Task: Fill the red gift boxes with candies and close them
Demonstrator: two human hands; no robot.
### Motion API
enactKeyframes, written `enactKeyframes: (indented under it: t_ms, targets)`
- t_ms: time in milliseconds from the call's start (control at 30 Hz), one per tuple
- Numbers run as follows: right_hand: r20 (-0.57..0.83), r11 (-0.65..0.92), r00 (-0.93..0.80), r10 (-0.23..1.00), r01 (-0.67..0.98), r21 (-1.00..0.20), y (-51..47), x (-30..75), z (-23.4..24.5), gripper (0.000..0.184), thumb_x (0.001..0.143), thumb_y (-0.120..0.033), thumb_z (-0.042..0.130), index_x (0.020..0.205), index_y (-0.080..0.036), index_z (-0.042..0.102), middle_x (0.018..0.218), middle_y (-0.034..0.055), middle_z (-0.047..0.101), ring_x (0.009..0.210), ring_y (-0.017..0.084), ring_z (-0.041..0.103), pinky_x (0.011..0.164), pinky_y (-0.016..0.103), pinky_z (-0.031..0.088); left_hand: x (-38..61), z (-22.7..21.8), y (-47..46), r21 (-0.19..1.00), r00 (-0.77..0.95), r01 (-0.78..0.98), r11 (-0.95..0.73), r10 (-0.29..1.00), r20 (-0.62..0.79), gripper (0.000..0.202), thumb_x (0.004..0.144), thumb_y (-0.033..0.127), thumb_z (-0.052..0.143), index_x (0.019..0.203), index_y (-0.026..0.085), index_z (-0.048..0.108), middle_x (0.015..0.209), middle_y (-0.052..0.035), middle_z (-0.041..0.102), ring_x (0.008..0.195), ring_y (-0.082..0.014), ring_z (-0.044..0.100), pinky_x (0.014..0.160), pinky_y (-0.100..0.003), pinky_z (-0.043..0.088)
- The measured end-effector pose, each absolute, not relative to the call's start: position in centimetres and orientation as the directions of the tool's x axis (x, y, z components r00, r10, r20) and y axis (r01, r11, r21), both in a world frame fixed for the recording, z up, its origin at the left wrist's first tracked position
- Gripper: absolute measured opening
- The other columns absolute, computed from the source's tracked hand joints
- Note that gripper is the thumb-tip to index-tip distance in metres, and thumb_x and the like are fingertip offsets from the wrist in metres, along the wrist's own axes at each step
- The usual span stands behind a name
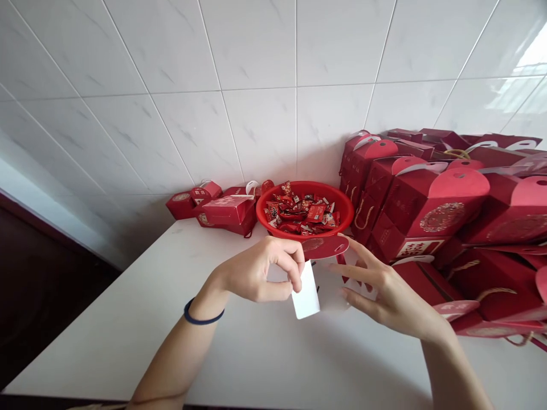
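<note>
Just in front of the red basin, both hands were up off the table and busy with one half-folded gift box. The left hand, with a dark band at its wrist, was closed into a narrow pinch, thumb and forefinger clamped on the box's white panel, which hung tilted below the fingers. The right hand stood wide, fingers spread and pointing towards the left hand, its fingertips at the far side of the same box; whether they pressed on it could not be told. The box's rounded red flap stuck up between the two hands, right against the near rim of the basin. Inside the basin lay a heap of red-wrapped sweets. To the right of the basin rose a big stack of finished red boxes with cord handles, reaching back to the white tiled wall. To the left of the basin a few more red boxes lay on their sides, against that wall.
</note>
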State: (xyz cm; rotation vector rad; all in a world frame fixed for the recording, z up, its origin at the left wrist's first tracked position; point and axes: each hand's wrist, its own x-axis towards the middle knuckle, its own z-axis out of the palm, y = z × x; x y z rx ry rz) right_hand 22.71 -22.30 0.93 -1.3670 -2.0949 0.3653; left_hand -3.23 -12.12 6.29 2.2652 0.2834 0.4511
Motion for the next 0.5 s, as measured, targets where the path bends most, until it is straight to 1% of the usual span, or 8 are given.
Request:
enactKeyframes:
  t_ms: [67,133,200,233,300,400,467,500]
  targets:
    - [0.338,0.405,-0.242,0.91,0.698,-0.59,-22.0,22.5,0.4,0.038,0.094,-0.04,0.06,0.128,-0.027,0.068,0.145,0.0133,0.052,0.091,0.02,0.071,0.078,0.032,0.06,-3.3,6.3,-11.9,0.76,0.908,0.085,-0.645,0.364,0.208,0.01,0.078,0.013,0.068,0.075,0.018,0.077,0.085,-0.0034,0.064,0.072,-0.0122,0.063,0.068,-0.025,0.051]
    - [0.303,0.354,-0.194,0.933,0.648,-0.675,-21.7,22.3,-0.1,0.039,0.092,-0.04,0.062,0.127,-0.023,0.066,0.118,0.0114,0.069,0.075,0.017,0.07,0.072,0.03,0.06,-3.4,6.4,-12.0,0.761,0.904,0.125,-0.636,0.389,0.177,0.007,0.08,0.021,0.072,0.075,0.019,0.077,0.087,-0.0035,0.064,0.072,-0.0117,0.062,0.068,-0.025,0.051]
    - [0.231,0.288,-0.172,0.958,0.607,-0.741,-21.4,22.0,-0.4,0.037,0.091,-0.037,0.063,0.124,-0.022,0.065,0.094,0.0059,0.074,0.066,0.015,0.067,0.066,0.028,0.058,-3.4,6.4,-12.1,0.755,0.904,0.159,-0.636,0.401,0.147,0.006,0.078,0.023,0.077,0.074,0.019,0.077,0.087,-0.0028,0.065,0.071,-0.0108,0.062,0.067,-0.023,0.051]
    - [0.193,0.26,-0.175,0.965,0.598,-0.758,-21.3,21.9,-0.5,0.035,0.09,-0.036,0.063,0.123,-0.022,0.066,0.087,0.004,0.073,0.065,0.015,0.067,0.064,0.027,0.057,-3.4,6.4,-12.1,0.753,0.906,0.172,-0.635,0.402,0.132,0.005,0.077,0.022,0.078,0.073,0.019,0.077,0.088,-0.0025,0.064,0.07,-0.0105,0.062,0.066,-0.023,0.051]
    - [0.147,0.24,-0.201,0.969,0.596,-0.766,-21.1,21.7,-0.7,0.033,0.089,-0.031,0.063,0.121,-0.023,0.067,0.09,0.0035,0.073,0.067,0.015,0.067,0.064,0.026,0.057,-3.3,6.2,-12.0,0.747,0.91,0.195,-0.636,0.402,0.105,0.003,0.076,0.018,0.076,0.074,0.019,0.076,0.09,-0.0024,0.064,0.071,-0.0104,0.062,0.067,-0.022,0.051]
    - [0.12,0.248,-0.242,0.963,0.614,-0.749,-20.8,21.7,-1.3,0.038,0.089,-0.028,0.062,0.128,-0.027,0.064,0.114,0.0061,0.069,0.069,0.013,0.067,0.069,0.028,0.058,-3.2,5.7,-11.4,0.723,0.91,0.236,-0.649,0.409,0.07,0.013,0.075,0.01,0.07,0.082,0.02,0.075,0.092,-0.0026,0.064,0.076,-0.0117,0.063,0.069,-0.022,0.051]
    - [0.123,0.262,-0.252,0.96,0.655,-0.709,-20.7,21.6,-1.7,0.049,0.09,-0.035,0.065,0.138,-0.033,0.058,0.129,0.0077,0.061,0.072,0.013,0.067,0.072,0.03,0.058,-3.2,5.5,-10.8,0.712,0.911,0.26,-0.652,0.411,0.043,0.019,0.075,0.009,0.067,0.088,0.02,0.075,0.093,-0.0028,0.064,0.079,-0.0129,0.063,0.07,-0.023,0.051]
    - [0.119,0.268,-0.257,0.959,0.683,-0.68,-20.7,21.5,-1.9,0.056,0.089,-0.041,0.067,0.143,-0.037,0.053,0.131,0.008,0.059,0.073,0.013,0.067,0.073,0.032,0.058,-3.3,5.5,-10.6,0.71,0.912,0.27,-0.65,0.41,0.028,0.021,0.074,0.009,0.067,0.091,0.02,0.075,0.093,-0.003,0.064,0.08,-0.0134,0.063,0.07,-0.023,0.051]
